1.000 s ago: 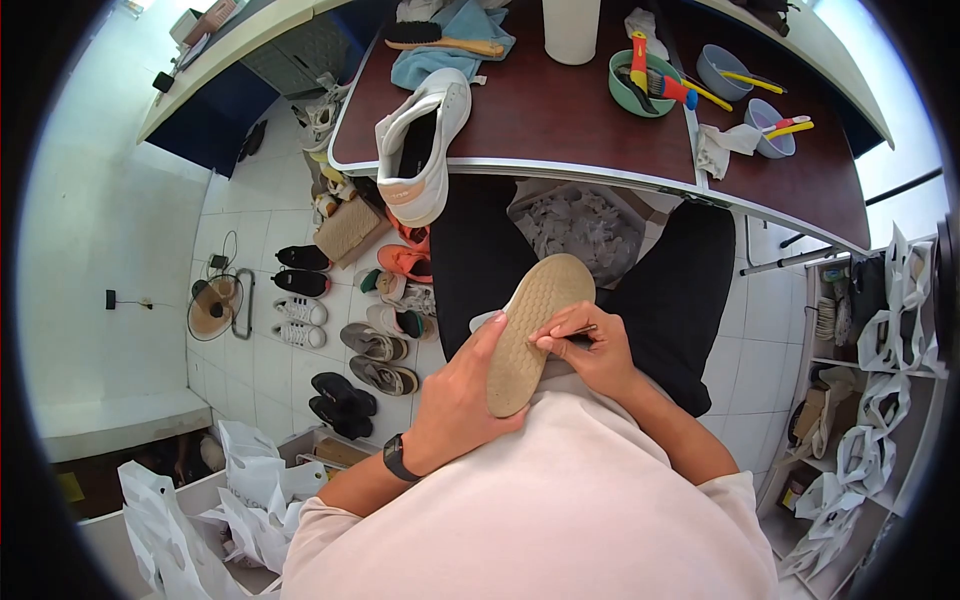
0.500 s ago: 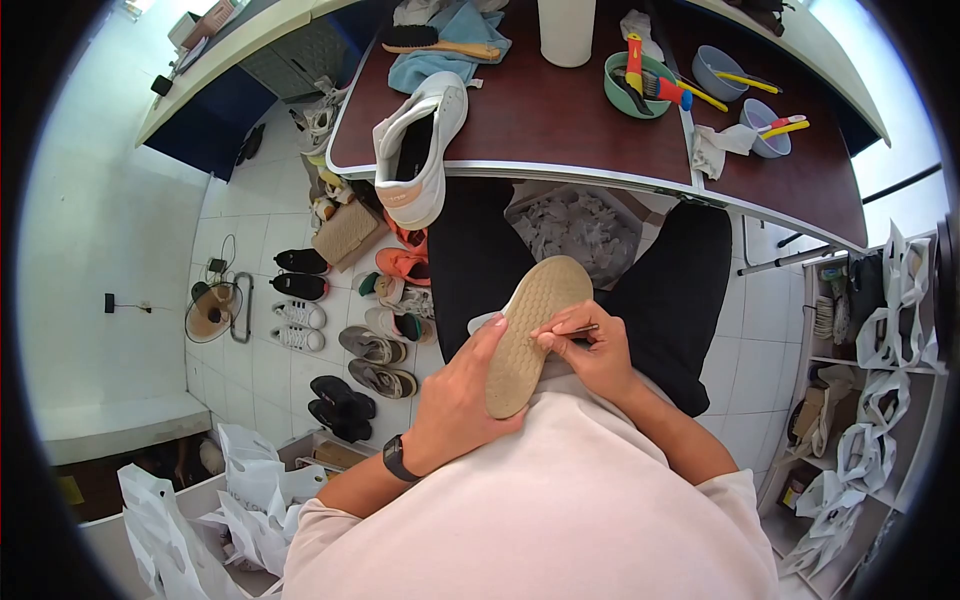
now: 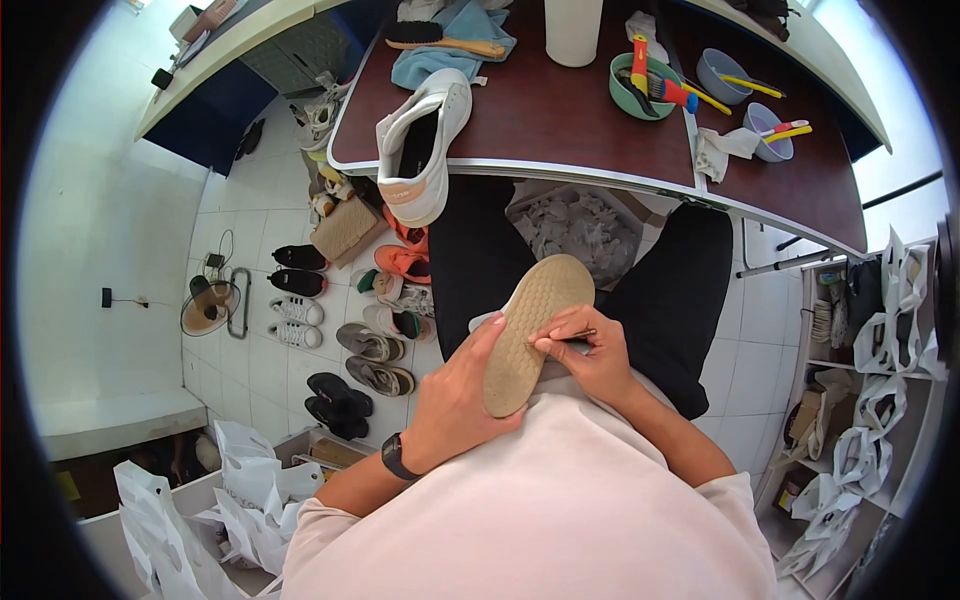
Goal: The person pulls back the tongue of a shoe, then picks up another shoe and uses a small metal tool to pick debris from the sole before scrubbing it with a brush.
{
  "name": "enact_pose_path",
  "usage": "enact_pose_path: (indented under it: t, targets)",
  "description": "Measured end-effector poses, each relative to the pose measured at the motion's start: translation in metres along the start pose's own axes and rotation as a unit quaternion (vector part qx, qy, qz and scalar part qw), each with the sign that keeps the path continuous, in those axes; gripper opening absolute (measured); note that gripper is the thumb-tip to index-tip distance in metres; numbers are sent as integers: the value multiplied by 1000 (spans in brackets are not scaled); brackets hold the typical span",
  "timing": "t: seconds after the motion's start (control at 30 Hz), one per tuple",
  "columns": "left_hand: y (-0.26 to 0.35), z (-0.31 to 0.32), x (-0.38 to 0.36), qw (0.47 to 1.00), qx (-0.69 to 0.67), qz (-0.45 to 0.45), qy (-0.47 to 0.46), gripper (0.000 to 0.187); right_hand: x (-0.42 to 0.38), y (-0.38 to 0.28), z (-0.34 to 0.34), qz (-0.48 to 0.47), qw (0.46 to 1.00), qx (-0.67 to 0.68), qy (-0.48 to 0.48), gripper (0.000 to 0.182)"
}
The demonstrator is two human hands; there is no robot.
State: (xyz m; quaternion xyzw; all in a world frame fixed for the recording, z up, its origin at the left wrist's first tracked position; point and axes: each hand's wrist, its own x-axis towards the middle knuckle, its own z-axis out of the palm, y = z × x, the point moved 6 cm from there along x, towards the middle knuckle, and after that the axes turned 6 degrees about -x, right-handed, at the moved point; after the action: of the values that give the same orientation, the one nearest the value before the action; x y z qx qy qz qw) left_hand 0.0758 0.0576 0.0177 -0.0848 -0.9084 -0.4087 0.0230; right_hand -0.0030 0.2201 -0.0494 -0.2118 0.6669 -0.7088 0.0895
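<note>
- While the person is sitting with legs under the dark red-brown table [image 3: 560, 120], the left hand [image 3: 455, 400] is cupping a white sneaker turned up to show its tan waffle-patterned rubber sole [image 3: 525, 330], just below the middle of the frame.
- Fingers of the left hand are wrapping round the heel end from the left, thumb lying along the sole's edge.
- To its right, the right hand [image 3: 595, 355] is pinching a thin dark pick-like tool [image 3: 578, 335], fingertips pressed together, its tip touching the tread.
- Judging by its look, the shoe is likely handling light, with a stiff-ish, grippy sole and softer upper; holding at the heel and midfoot seems steadiest.
- At upper centre, a matching white leather sneaker [image 3: 425, 140] is overhanging the table's edge.
- Toward the upper right, a green bowl of brushes [image 3: 645, 85] is sitting on the table.
</note>
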Motion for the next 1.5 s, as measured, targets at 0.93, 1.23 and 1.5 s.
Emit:
enact_pose_path:
  t: [0.93,1.23,1.5]
  targets:
    - [-1,1,1,1000,9,-9,-2,110,2,-6,2,-17,997,-80,-1,16]
    - [3,1,3,1000,16,-4,7,108,7,0,3,32,999,-27,30,17]
    - [9,1,6,999,22,18,17,105,8,7,-2,78,993,-49,73,18]
